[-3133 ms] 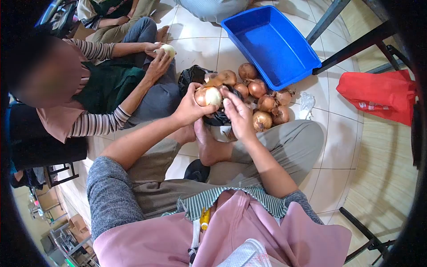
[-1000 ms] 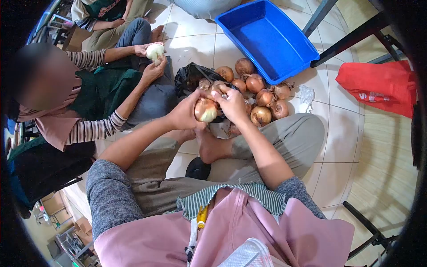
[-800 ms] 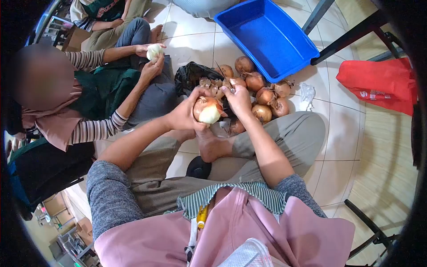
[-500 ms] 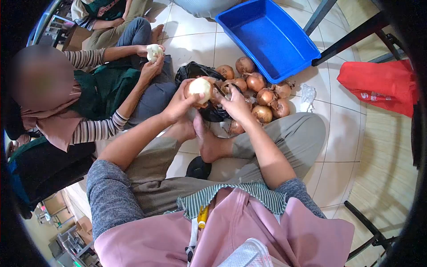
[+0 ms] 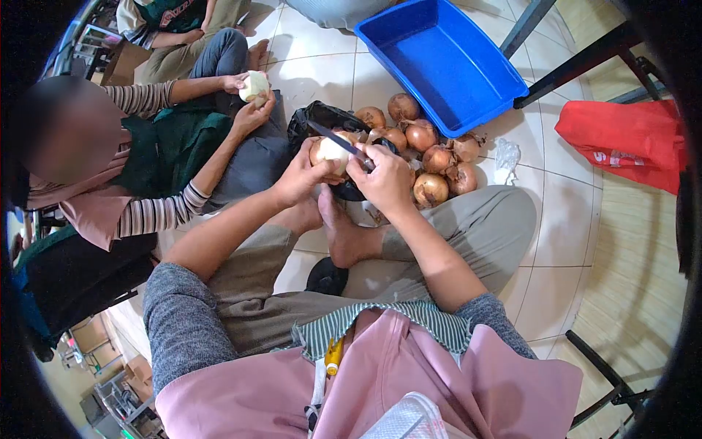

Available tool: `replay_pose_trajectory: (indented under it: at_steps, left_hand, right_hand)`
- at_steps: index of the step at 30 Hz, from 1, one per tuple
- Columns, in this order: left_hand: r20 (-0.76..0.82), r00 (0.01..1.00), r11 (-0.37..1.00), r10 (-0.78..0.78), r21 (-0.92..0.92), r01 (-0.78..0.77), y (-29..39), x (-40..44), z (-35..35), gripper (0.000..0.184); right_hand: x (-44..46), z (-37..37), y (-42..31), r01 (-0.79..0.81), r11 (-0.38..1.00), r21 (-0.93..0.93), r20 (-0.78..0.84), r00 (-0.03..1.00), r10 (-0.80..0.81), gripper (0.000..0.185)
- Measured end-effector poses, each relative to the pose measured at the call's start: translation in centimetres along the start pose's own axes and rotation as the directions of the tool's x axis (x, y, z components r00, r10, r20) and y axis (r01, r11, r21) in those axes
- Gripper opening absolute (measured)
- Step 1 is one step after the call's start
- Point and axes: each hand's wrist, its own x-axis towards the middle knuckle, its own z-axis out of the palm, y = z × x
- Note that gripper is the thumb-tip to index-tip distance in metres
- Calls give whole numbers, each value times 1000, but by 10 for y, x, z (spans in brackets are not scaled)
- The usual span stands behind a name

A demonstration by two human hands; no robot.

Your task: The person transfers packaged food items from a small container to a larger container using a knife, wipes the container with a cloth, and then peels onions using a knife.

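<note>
My left hand point(image 5: 303, 175) is closed around a partly peeled onion point(image 5: 333, 155), pale on top with some brown skin at its side. In my right hand point(image 5: 384, 175) is a knife point(image 5: 338, 139), its dark blade slanting up and left across the onion. Fingers hide most of the knife's handle. Just beyond my hands sits an open black plastic bag point(image 5: 311, 121), partly covered by them. Several brown-skinned onions point(image 5: 431, 189) lie in a heap on the tiles to the right of the bag.
A blue basin point(image 5: 446, 62) stands past the onions, beside dark table legs point(image 5: 578, 62). To the right hangs a red bag point(image 5: 621, 143). Crumpled clear plastic point(image 5: 505, 161) lies on the floor. At left, a seated person holds a peeled onion point(image 5: 254, 88); another person sits farther back.
The knife has swung up so its blade now lies over the onion, and my left hand has turned the onion. The neighbouring person's onion has been turned too.
</note>
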Motion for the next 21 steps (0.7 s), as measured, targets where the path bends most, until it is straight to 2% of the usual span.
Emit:
replay_pose_trajectory:
  at_steps: [3, 10, 11, 14, 17, 20, 21]
  left_hand:
    - [-35, 998, 998, 49, 46, -47, -9, 1, 1, 62]
    - [-70, 997, 999, -7, 32, 9, -9, -7, 6, 60]
    - [-73, 996, 998, -48, 44, 52, -11, -5, 4, 62]
    - [-77, 997, 996, -10, 84, 17, -14, -5, 2, 62]
    - [-80, 997, 992, 24, 126, -13, -18, -7, 2, 61]
    - [-96, 995, 998, -1, 59, 6, -15, -11, 6, 62]
    - [-98, 995, 1000, -4, 19, 6, -16, -10, 6, 61]
  right_hand:
    - [-2, -6, -3, 54, 997, -49, 18, 998, -53, 26]
    - [-2, 3, 4, 104, 994, -40, 1, 995, -104, 22]
    - [-1, 3, 4, 43, 997, -68, 32, 999, -41, 17]
    - [0, 6, 8, -73, 997, -31, 77, 994, 75, 17]
    - [0, 5, 5, -96, 995, -29, 69, 993, 98, 18]
    - [3, 13, 17, -112, 994, -17, 60, 992, 113, 20]
    - [5, 13, 18, -180, 981, 72, 67, 982, 176, 15]
